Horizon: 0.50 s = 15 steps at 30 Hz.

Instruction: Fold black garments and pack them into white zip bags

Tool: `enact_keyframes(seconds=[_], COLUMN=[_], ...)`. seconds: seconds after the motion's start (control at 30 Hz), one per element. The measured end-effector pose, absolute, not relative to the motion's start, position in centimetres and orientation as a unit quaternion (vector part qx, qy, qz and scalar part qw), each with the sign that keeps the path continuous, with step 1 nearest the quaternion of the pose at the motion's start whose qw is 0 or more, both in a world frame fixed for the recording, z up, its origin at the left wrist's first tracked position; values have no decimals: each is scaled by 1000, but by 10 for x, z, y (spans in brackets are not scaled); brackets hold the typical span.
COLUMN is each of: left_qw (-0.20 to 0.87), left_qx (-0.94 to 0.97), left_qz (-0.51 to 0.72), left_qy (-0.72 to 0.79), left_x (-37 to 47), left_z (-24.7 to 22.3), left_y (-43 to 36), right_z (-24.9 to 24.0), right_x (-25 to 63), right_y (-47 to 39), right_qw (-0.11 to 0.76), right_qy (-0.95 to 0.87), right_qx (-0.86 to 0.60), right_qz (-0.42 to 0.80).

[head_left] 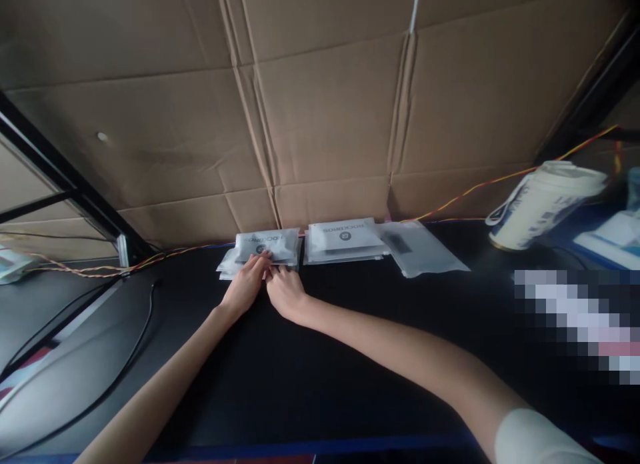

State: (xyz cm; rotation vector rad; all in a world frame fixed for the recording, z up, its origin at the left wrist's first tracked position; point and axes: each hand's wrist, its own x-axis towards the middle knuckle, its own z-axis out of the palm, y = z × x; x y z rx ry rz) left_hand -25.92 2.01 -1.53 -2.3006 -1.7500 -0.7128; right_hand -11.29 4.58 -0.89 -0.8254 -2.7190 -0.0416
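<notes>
At the back of the black table, a stack of frosted plastic bags (pixel 285 236) printed "ROCKBROS" lies near the cardboard. My left hand (pixel 245 281) reaches onto the top bag, its fingers together over the front edge. Beside it, my right hand (pixel 286 289) has its fingers curled at the same edge, almost touching the left. Both hands appear to pinch the bag; the fingertips are partly hidden. Just to the right rests a second stack of printed bags (pixel 327 236). Farther right, a flat frosted bag (pixel 425 247) lies at an angle with a dark patch inside.
A cardboard wall (pixel 330 117) rises behind the table (pixel 300 384). At right stands a tilted white cup (pixel 540 204) with a strap, near white tissue-like material (pixel 615 231). Twisted wires (pixel 460 192) run along the back. A black cable (pixel 145 331) curves across the left side.
</notes>
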Motion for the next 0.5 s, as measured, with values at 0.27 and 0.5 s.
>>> enact_keyframes(seconds=[0.27, 0.5], left_qw=[110, 154], left_qx=[-761, -763], left_qz=[-239, -250], left_qy=[-593, -575], left_x=[-249, -187], left_z=[-5, 13], left_y=[17, 44], right_z=[0, 11], right_x=[-83, 2], right_y=[25, -39], right_qw=[123, 86], right_qy=[-950, -980], right_qx=[-284, -159], right_qz=[-41, -83])
